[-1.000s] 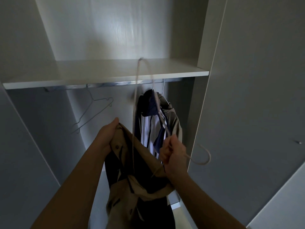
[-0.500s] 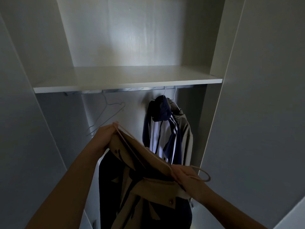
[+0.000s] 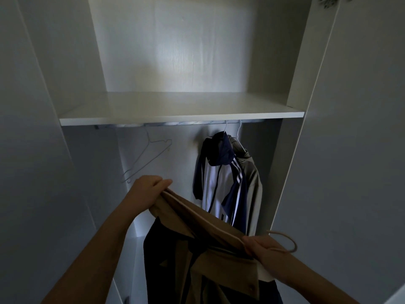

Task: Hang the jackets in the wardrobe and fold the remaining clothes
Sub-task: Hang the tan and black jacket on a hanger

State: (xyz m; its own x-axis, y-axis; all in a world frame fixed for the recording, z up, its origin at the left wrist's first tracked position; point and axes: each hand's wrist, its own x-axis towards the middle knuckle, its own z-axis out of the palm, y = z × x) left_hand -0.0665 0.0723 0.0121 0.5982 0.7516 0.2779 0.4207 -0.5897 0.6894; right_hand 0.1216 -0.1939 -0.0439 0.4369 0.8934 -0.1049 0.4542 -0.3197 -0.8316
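Observation:
A tan jacket (image 3: 221, 266) with a dark lining hangs between my hands in front of the open wardrobe. My left hand (image 3: 149, 189) pinches its shoulder at the upper left. My right hand (image 3: 263, 249) grips a beige hanger (image 3: 285, 240) whose arm lies inside the jacket's shoulder; the hook sticks out to the right. Under the shelf runs a metal rail (image 3: 175, 123). On it hang a navy and white striped jacket (image 3: 221, 178) and a grey jacket (image 3: 254, 187) behind it.
An empty wire hanger (image 3: 149, 159) hangs at the left of the rail. A white shelf (image 3: 182, 115) spans the wardrobe above the rail. Grey wardrobe doors stand open at the left (image 3: 32, 150) and the right (image 3: 350, 150).
The hanger has swung down from upright to lying along the jacket's shoulder, and my right hand has dropped lower and to the right. The view has tilted upward.

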